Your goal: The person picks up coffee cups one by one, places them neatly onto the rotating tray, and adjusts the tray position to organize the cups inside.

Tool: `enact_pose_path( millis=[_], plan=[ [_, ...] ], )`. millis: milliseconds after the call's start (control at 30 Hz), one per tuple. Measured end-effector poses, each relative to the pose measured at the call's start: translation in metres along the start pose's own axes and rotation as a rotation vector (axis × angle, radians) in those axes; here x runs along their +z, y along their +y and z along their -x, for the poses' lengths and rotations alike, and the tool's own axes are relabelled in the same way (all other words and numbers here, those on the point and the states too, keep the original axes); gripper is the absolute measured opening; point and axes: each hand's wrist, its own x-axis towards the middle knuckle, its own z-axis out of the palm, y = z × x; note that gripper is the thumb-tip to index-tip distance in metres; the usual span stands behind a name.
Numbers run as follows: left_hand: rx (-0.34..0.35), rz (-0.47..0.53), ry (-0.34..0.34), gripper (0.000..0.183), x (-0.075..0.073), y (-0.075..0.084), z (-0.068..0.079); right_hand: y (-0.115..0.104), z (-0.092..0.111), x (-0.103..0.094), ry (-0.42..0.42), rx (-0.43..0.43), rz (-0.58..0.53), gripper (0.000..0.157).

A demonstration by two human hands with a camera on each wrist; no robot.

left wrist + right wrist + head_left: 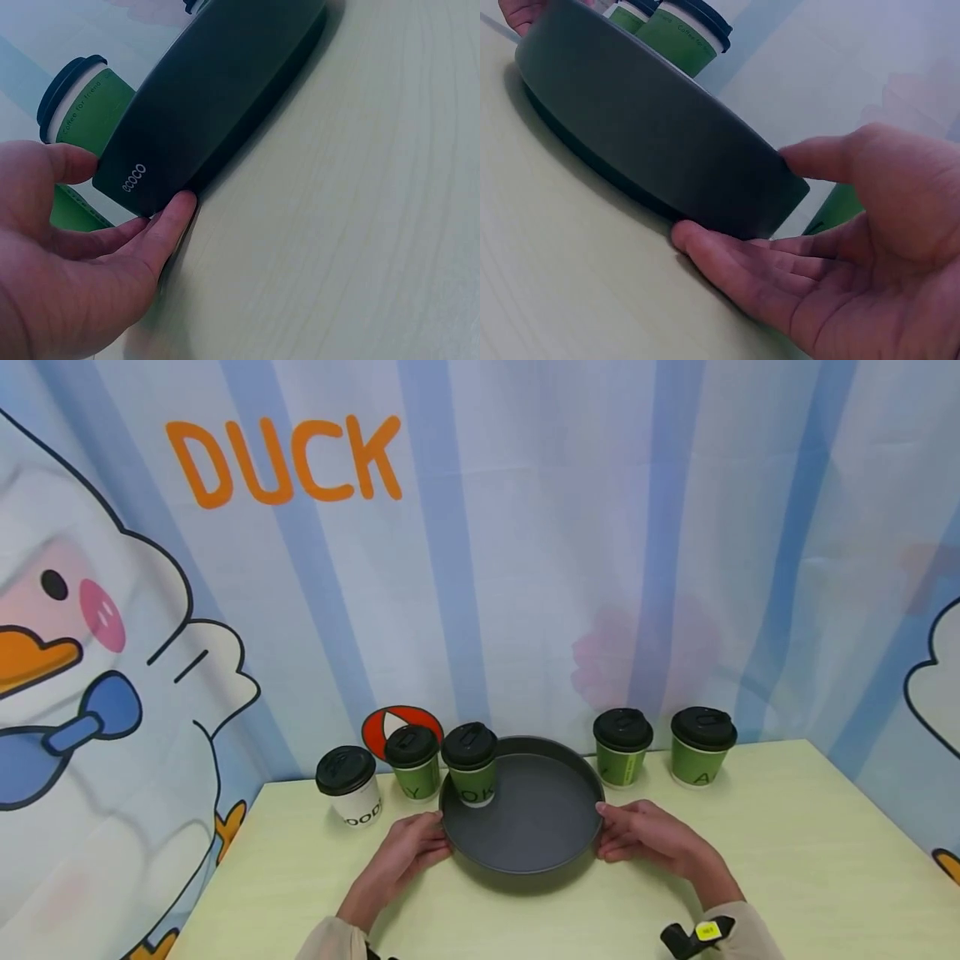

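A round dark grey tray with a raised rim is between my two hands. Standing inside it at the left is a green paper cup with a black lid. My left hand grips the tray's left side, thumb at the rim and fingertips under the bottom edge. On the opposite side my right hand holds it the same way. In the left wrist view, the tray's side wall carries the word "ecoco". Both wrist views show a dark shadow beneath the tray; whether it touches the table is hard to tell.
Left of the tray stand a white lidded cup and a green lidded cup. Behind its right side are two more green lidded cups, one nearer and one farther right. A printed curtain hangs behind the pale table.
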Motion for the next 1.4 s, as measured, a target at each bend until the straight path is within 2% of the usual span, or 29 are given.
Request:
enact_pose_path(
  millis=[200,500,600,733,867,967,1033,1133,1233,1300,1400],
  plan=[
    [0.006,0.006,0.013,0.065,0.001,0.001,0.001,0.001,-0.004,0.004,0.079,-0.022,-0.017,0.058],
    [0.009,0.002,0.010,0.066,0.000,-0.001,0.001,0.003,-0.005,0.006,0.089,-0.018,-0.010,0.060],
    [0.014,0.000,0.006,0.065,0.000,-0.001,0.001,0.000,-0.001,0.005,0.122,-0.016,0.034,0.065],
    [0.020,0.001,0.000,0.064,0.001,-0.001,0.001,-0.014,0.011,-0.004,0.249,-0.027,0.188,0.071],
    [0.021,0.002,0.008,0.062,0.001,0.000,0.001,-0.039,0.032,-0.023,0.426,-0.065,0.462,0.074],
    [0.022,0.004,0.015,0.063,0.000,0.000,0.001,-0.056,0.047,-0.038,0.568,-0.123,0.676,0.074],
    [0.023,0.005,0.018,0.063,-0.001,0.000,0.001,-0.062,0.053,-0.048,0.664,-0.179,0.773,0.074],
    [0.024,0.006,0.017,0.064,-0.002,0.001,0.001,-0.062,0.054,-0.061,0.791,-0.302,0.852,0.071],
    [0.021,0.007,0.014,0.065,-0.002,0.000,0.000,-0.051,0.047,-0.075,0.872,-0.417,0.914,0.073],
    [0.019,0.006,0.010,0.066,-0.002,0.000,0.000,-0.042,0.039,-0.083,0.897,-0.449,0.958,0.082],
    [0.015,0.003,0.003,0.066,-0.001,-0.002,0.000,-0.028,0.028,-0.093,0.897,-0.435,0.984,0.099]
  ],
)
